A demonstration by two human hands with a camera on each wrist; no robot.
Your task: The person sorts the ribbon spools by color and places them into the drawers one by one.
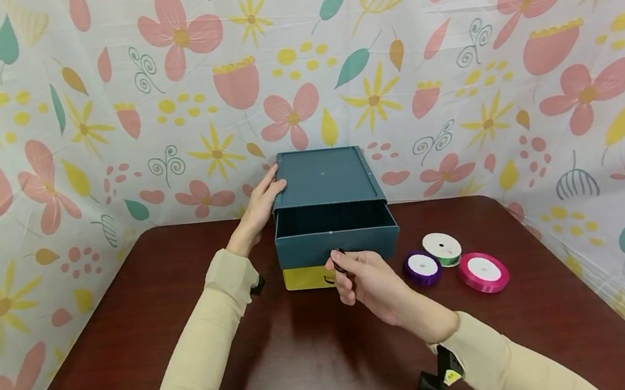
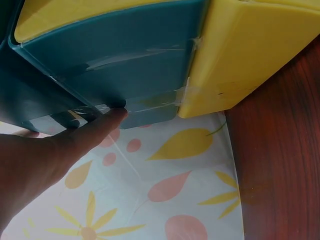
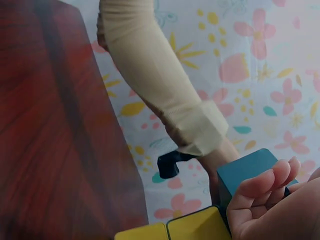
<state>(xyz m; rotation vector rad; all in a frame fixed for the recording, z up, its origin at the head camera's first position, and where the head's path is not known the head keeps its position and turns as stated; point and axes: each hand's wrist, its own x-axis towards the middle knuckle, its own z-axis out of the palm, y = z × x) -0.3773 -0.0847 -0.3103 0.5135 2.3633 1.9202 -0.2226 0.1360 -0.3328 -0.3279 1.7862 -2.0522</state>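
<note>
A small two-tier drawer box (image 1: 322, 177) has a dark teal top and a yellow lower drawer (image 1: 306, 278). The teal upper drawer (image 1: 307, 247) stands pulled out toward me, and its visible inside is dark. With thumb and fingers, my right hand (image 1: 373, 285) pinches the black handle (image 1: 341, 262) on its front. The right wrist view shows the same fingers (image 3: 257, 185) curled at the teal drawer front. My left hand (image 1: 260, 206) rests along the box's left side and upper edge; in the left wrist view its extended finger (image 2: 112, 120) touches the teal wall.
Right of the box lie ribbon spools: a purple one (image 1: 422, 269), a white one with green ribbon (image 1: 442, 248) and a pink one (image 1: 484, 273). The dark wooden table (image 1: 135, 373) backs onto a flower-patterned curtain (image 1: 450, 74).
</note>
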